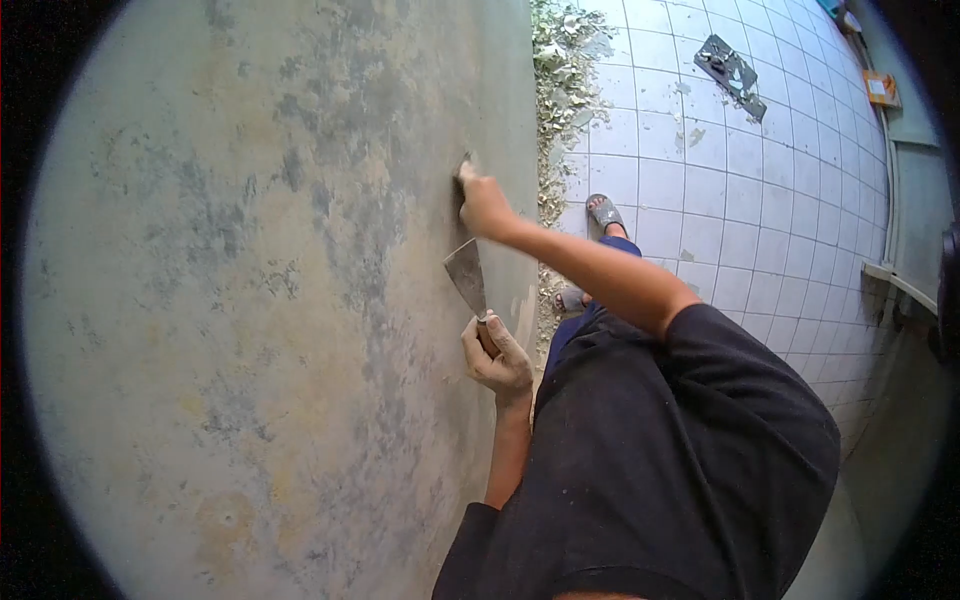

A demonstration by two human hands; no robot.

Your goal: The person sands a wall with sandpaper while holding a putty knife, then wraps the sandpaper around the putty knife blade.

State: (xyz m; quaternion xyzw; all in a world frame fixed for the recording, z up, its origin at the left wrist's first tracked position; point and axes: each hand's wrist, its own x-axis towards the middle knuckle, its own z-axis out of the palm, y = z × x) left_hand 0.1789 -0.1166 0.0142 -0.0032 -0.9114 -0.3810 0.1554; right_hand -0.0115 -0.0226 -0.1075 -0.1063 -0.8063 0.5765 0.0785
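Both hands at the wall [250, 300], a scraper in one.

The left hand [500, 365] grasps the scraper [468, 280] by its handle, in front of the wall, blade pointing away from the palm; whether the blade touches the wall, I cannot tell. The right hand [482, 205] is at the wall, beyond the blade, its fingers too blurred to tell whether they grasp anything. Chips [562, 90] lie heaped along the wall's foot on the tiled floor [655, 180]; a dark board [728, 68] lies farther out from the wall.
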